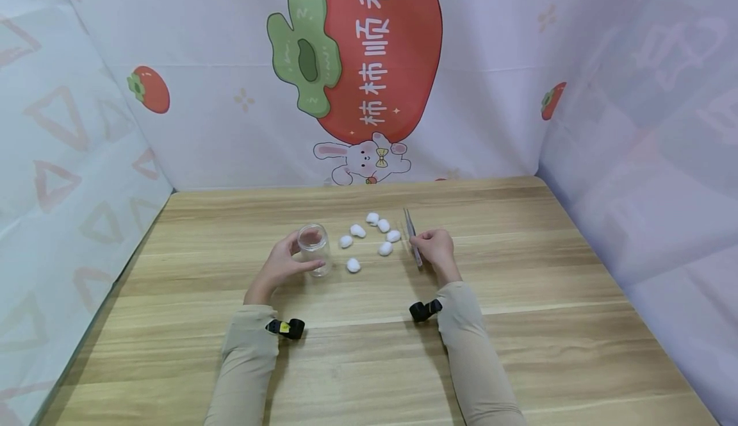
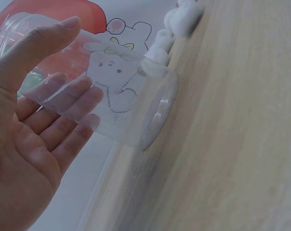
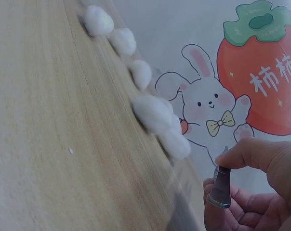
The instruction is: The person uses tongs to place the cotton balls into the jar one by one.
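A clear jar (image 1: 319, 261) stands upright on the table, no lid on its mouth. My left hand (image 1: 281, 264) holds it from the left, thumb on the near side and fingers around the far side, as the left wrist view shows. Metal tweezers (image 1: 410, 222) are pinched between the thumb and fingers of my right hand (image 1: 437, 248), their tips pointing away from me. Between the two hands lie several white cotton balls (image 1: 385, 248), one of them (image 1: 353, 265) nearest the jar. No cotton ball is between the tweezer tips.
The wooden table (image 1: 357, 362) ends at a printed cloth backdrop (image 1: 219, 138), with cloth walls on both sides. A tiny white scrap (image 3: 71, 151) lies on the wood in the right wrist view. Each sleeve carries a black wrist camera (image 1: 295, 328).
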`<state>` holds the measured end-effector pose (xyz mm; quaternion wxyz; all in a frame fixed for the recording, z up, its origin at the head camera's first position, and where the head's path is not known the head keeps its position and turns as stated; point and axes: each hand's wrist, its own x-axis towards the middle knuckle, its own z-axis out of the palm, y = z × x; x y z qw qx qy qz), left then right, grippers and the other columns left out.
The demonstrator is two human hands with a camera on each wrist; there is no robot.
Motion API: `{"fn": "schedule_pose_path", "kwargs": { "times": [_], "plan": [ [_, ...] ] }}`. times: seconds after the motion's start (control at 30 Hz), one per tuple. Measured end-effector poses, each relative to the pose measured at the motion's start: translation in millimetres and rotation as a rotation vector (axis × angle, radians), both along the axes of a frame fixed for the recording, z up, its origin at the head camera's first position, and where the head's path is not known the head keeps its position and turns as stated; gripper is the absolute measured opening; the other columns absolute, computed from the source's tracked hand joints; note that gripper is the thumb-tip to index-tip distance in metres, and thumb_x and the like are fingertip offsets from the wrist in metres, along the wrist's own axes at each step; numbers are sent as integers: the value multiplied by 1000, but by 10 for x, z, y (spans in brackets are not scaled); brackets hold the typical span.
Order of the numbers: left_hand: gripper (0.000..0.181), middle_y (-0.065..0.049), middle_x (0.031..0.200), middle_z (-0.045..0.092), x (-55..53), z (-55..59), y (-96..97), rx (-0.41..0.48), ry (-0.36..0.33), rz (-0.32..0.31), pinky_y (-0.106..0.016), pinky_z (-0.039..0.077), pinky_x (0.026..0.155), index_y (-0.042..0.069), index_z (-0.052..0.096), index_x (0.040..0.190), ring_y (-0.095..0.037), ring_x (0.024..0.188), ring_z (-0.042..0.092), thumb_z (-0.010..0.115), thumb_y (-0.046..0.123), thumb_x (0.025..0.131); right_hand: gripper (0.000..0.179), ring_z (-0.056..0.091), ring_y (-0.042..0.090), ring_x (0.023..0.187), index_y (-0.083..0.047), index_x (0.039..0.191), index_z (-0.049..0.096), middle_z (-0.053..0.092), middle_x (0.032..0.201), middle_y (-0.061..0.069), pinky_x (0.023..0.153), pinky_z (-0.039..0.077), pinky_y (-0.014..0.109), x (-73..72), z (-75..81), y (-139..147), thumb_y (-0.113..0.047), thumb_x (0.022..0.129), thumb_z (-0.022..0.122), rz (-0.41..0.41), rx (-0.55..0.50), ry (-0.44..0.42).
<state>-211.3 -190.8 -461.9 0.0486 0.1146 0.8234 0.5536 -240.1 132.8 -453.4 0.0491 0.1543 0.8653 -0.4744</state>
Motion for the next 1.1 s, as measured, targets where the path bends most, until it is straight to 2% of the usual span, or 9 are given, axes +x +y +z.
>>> {"fn": "schedule_pose_path", "kwargs": {
  "times": [0.13, 0.6, 0.83, 1.1],
  "plan": [
    [71, -18, 135, 58, 0, 2, 4, 1, 4, -2, -52, 35, 116, 10, 50, 135, -37, 131, 51, 83, 14, 72, 22, 51, 7, 61, 2, 94, 73, 65, 74, 1, 52, 41, 16, 8, 14, 13, -17, 84, 67, -11, -24, -9],
    [72, -18, 137, 57, 7, -12, -3, 15, -3, -18, -54, 34, 116, 10, 49, 137, -38, 131, 50, 83, 14, 73, 23, 49, 6, 65, 4, 97, 71, 64, 82, 1, 56, 41, 15, 61, 55, 31, -16, 86, 68, -2, -136, -21],
    [73, -19, 139, 56, 7, -12, -12, 13, -4, -31, -54, 32, 117, 9, 48, 137, -39, 134, 48, 83, 12, 73, 22, 61, 6, 57, 10, 102, 66, 67, 69, 2, 54, 53, 18, 92, 80, 75, -9, 91, 62, 38, -320, -30],
    [70, -20, 137, 57, 16, 15, -2, 10, 18, -38, -53, 35, 116, 7, 49, 136, -38, 132, 50, 82, 10, 74, 24, 68, 9, 62, 14, 107, 61, 70, 74, 6, 66, 61, 25, 90, 98, 80, -4, 92, 61, 83, -396, -42]
  ]
}}
